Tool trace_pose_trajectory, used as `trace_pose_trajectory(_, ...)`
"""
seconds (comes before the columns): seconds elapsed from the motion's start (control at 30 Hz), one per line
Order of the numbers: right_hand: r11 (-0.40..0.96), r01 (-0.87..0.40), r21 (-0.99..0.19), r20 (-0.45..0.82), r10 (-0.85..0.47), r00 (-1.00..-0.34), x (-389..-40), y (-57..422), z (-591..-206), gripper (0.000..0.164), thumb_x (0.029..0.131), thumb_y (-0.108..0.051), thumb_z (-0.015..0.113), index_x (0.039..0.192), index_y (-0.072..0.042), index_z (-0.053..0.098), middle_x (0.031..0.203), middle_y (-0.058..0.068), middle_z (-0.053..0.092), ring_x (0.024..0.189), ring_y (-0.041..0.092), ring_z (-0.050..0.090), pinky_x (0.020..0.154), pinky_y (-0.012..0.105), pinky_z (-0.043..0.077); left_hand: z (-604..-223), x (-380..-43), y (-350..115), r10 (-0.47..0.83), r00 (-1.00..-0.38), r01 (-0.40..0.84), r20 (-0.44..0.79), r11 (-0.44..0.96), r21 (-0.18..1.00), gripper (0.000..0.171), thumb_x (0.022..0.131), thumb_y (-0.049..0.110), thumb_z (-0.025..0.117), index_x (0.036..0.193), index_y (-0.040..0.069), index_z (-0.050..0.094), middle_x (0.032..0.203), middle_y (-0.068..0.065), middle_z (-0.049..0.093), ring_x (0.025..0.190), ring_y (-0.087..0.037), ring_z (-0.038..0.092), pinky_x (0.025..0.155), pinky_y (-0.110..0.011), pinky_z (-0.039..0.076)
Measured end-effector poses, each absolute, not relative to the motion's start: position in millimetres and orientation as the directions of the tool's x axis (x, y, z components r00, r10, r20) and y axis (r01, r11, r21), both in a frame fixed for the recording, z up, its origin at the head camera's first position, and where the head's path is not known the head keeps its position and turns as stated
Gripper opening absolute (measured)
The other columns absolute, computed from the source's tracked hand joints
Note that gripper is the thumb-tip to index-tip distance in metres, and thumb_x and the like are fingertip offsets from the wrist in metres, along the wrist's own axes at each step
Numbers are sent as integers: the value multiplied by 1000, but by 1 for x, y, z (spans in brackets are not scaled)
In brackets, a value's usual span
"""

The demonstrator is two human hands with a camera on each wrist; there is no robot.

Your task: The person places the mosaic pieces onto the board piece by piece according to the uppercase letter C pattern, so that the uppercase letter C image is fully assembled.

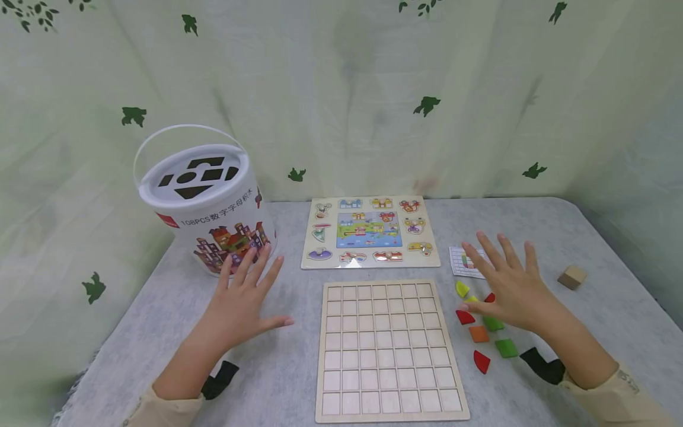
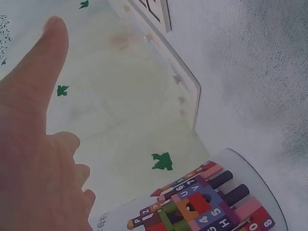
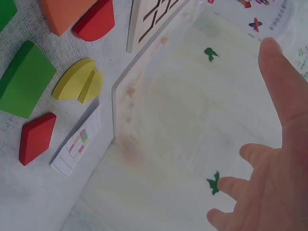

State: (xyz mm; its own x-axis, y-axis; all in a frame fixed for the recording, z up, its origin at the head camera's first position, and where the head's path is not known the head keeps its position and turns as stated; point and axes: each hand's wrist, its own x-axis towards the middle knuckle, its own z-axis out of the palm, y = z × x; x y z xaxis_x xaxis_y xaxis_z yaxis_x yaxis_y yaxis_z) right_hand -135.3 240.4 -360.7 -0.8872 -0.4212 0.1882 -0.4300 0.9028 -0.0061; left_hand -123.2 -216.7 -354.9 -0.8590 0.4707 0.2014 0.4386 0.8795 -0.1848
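Observation:
My left hand (image 1: 237, 308) is spread with straight fingers and holds nothing, its fingertips overlapping the lower side of a white block bucket (image 1: 184, 228) in the head view. My right hand (image 1: 512, 290), also spread and holding nothing, is over the right side of the table beside several coloured blocks. Among these are an orange square (image 1: 479, 334), a green block (image 1: 506, 348), a red quarter-round (image 1: 481, 362) and a yellow piece (image 1: 462, 289). Between the hands lies a wooden grid board (image 1: 392, 358) with bare squares. A small printed card (image 1: 463, 262) is partly hidden behind my right fingers.
A wooden picture puzzle (image 1: 325, 237) with knobbed pieces lies at the back middle of the grey table (image 1: 288, 373). A plain wooden cube (image 1: 573, 277) sits at the far right. Behind the table hangs a pale curtain (image 1: 352, 118) with green leaf prints.

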Motion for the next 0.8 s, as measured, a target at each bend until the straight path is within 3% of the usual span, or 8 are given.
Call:
trace_pose_trajectory(0.13,885,-453,-103,190,-430,-883,-136,242,-361,102,72,-60,62,146,-21,3,148,16,7,129,42,9,98,61,-7,-354,-125,-217,494,-838,467,234,869,-161,102,72,77,40,145,14,11,149,-11,2,134,-31,0,103,-54,1)
trace_pose_trajectory(0.23,866,-449,-221,167,-420,-892,-137,242,-364,98,74,-48,68,146,-16,10,144,20,17,124,43,22,98,62,11,-357,-126,-215,529,-799,518,287,847,-121,99,74,76,35,146,13,8,149,-12,4,133,-32,6,104,-52,8)
trace_pose_trajectory(0.33,838,-405,-364,106,-395,-912,-138,242,-370,92,75,-36,71,145,-13,16,141,21,24,122,42,27,93,61,26,-364,-126,-211,559,-751,572,352,817,-76,95,77,74,30,145,10,10,148,-14,11,132,-34,13,101,-52,17)
trace_pose_trajectory(0.47,782,-350,-515,48,-382,-923,-142,244,-385,81,79,-25,70,142,-6,22,137,21,31,120,39,33,89,56,36,-379,-124,-202,562,-729,616,391,787,20,93,80,69,35,144,6,13,147,-16,14,130,-34,17,100,-52,22)
trace_pose_trajectory(0.67,741,-300,-601,17,-364,-931,-152,251,-409,63,84,-17,64,136,-1,33,126,20,43,105,34,48,79,44,47,-400,-118,-188,505,-820,568,270,774,279,93,79,52,61,146,13,9,147,-10,17,130,-30,20,102,-48,23)
trace_pose_trajectory(0.8,725,-280,-629,11,-352,-936,-159,254,-420,53,85,-9,61,133,0,39,117,17,50,97,29,53,77,39,49,-410,-114,-181,447,-885,451,131,750,484,86,80,43,65,145,15,17,145,-7,25,130,-25,23,102,-45,23)
